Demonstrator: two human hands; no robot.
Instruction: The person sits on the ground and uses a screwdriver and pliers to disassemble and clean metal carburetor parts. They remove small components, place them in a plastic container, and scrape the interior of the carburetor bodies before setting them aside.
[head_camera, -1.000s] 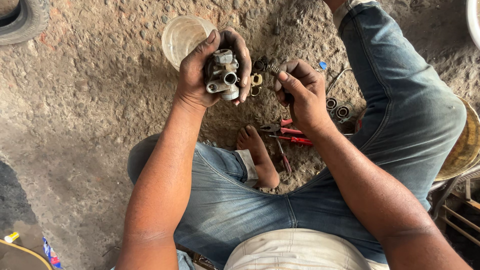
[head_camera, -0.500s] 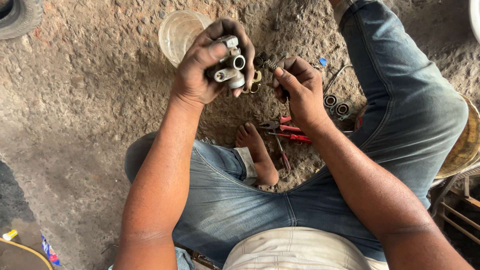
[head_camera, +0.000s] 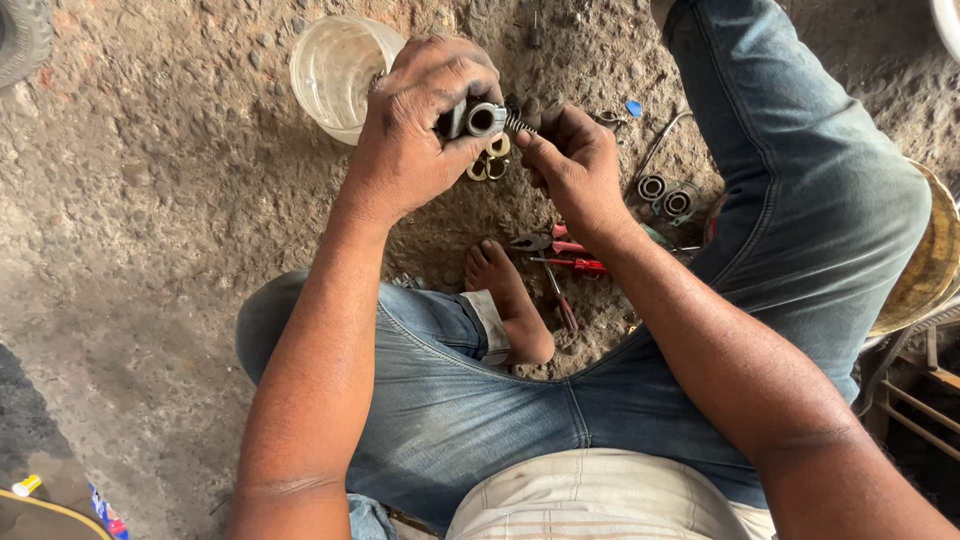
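While sitting on the dirt floor (head_camera: 150, 220), the person is working a small metal part at chest height. Left hand (head_camera: 420, 125): closed around a grey metal body (head_camera: 478, 118), its round port facing up. Right hand (head_camera: 570, 160): fingertips pinched shut on a thin threaded screw (head_camera: 518, 124), which is touching the port's edge. Judgement: the screw is wanting to go in straight, turning lightly, the body being held steady. Just beyond the left hand, a clear plastic cup (head_camera: 335, 70); below the right hand, red-handled pliers (head_camera: 560, 250); to its right, two small rings (head_camera: 665, 195)
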